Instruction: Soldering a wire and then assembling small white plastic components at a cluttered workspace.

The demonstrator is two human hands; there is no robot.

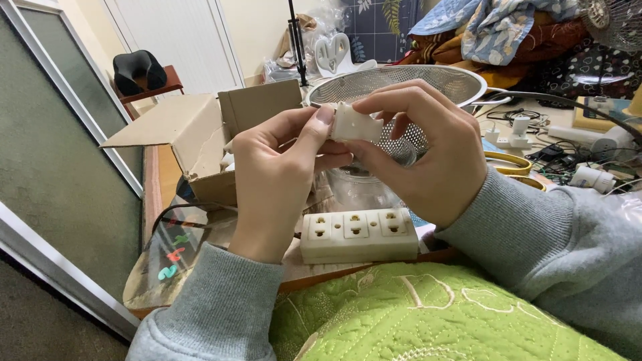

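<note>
Both hands hold one small white plastic plug piece up in front of me. My left hand pinches its left end with thumb and fingers. My right hand grips its right side, fingers curled over the top. Below the hands a cream power strip with three sockets lies flat on the low table edge, touched by neither hand. Grey sleeves cover both wrists.
An open cardboard box stands at the left. A metal mesh strainer sits behind the hands. Cables, chargers and small white gadgets lie at the right. A green quilted cover is on my lap, and a glass door panel is at the far left.
</note>
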